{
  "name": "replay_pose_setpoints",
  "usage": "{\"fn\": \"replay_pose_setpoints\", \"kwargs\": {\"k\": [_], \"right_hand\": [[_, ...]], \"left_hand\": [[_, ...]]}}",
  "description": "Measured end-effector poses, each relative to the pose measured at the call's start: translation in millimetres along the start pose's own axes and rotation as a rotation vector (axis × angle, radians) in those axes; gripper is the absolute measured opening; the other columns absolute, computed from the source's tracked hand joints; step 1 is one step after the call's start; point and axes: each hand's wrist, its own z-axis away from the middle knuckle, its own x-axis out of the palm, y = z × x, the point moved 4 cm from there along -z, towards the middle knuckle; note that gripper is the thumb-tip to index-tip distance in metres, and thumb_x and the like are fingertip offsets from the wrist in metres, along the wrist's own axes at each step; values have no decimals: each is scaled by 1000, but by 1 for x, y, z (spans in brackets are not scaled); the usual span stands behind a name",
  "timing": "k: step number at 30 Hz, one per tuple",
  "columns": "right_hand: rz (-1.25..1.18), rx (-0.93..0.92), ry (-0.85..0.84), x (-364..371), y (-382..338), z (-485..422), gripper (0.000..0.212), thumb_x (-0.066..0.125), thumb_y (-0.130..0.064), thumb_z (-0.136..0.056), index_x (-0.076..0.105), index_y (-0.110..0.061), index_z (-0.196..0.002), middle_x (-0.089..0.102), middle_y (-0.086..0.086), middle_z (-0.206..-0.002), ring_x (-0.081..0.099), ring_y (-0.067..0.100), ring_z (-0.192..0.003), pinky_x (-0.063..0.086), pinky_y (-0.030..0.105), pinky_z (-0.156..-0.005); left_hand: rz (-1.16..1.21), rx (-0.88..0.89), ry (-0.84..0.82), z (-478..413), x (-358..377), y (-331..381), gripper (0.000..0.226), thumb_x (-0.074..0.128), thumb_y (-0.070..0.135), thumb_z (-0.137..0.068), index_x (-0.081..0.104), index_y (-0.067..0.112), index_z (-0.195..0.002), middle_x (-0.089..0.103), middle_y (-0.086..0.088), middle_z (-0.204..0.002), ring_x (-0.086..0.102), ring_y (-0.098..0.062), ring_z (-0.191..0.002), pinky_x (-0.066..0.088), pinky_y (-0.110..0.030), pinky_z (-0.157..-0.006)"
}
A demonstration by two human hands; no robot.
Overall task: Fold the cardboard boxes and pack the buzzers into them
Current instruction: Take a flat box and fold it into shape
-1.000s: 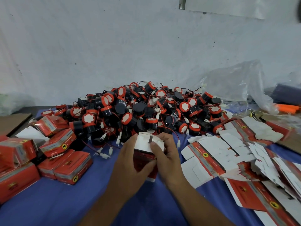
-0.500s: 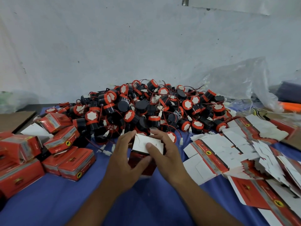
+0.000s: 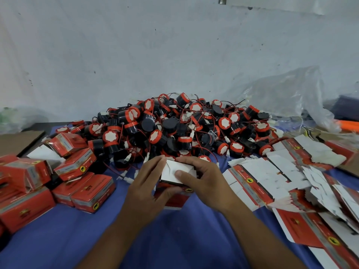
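A: Hands?
B: Left hand (image 3: pixel 147 189) and right hand (image 3: pixel 206 181) both grip 1 box (image 3: pixel 177 170), right thumb pressing its white flap.
A: Box where?
B: On blue cloth (image 3: pixel 77 239), just before the buzzers (image 3: pixel 184 129).

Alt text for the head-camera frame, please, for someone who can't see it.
The left hand and right hand hold a small red cardboard box on a blue cloth, the right thumb pressing its white top flaps down. Behind lies a pile of red-and-black buzzers, with folded boxes on the left and flat unfolded boxes on the right.
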Motion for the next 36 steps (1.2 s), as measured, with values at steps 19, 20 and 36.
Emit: {"fn": "replay_pose_setpoints", "kwargs": {"k": [19, 20, 36], "right_hand": [[452, -296, -36, -10, -12, 2, 35, 58, -24, -100, 62, -13, -134, 68, -5, -117, 58, -1, -99, 44, 13, -82], [431, -287, -52, -10, -11, 2, 36, 56, -24, -101, 61, -12, -134, 68, -3, -117, 58, -1, -102, 44, 14, -84], [304, -170, -148, 8, 4, 3, 39, 49, -15, -103, 52, -10, -142, 52, -8, -139, 49, 6, -129, 42, 25, -107]], "left_hand": [[-185, 227, -46, 0, 1, 5, 62, 49, 46, -100, 53, -9, -130, 54, -20, -135, 50, -26, -128, 42, -30, -108], [-184, 228, -41, -1, 2, 6, 63, 49, 46, -100, 54, -9, -130, 55, -20, -135, 50, -26, -128, 42, -30, -108], [140, -27, -70, -2, 4, 1, 45, 50, 27, -98, 51, 6, -137, 51, -3, -142, 47, -10, -132, 39, -20, -107]]}}
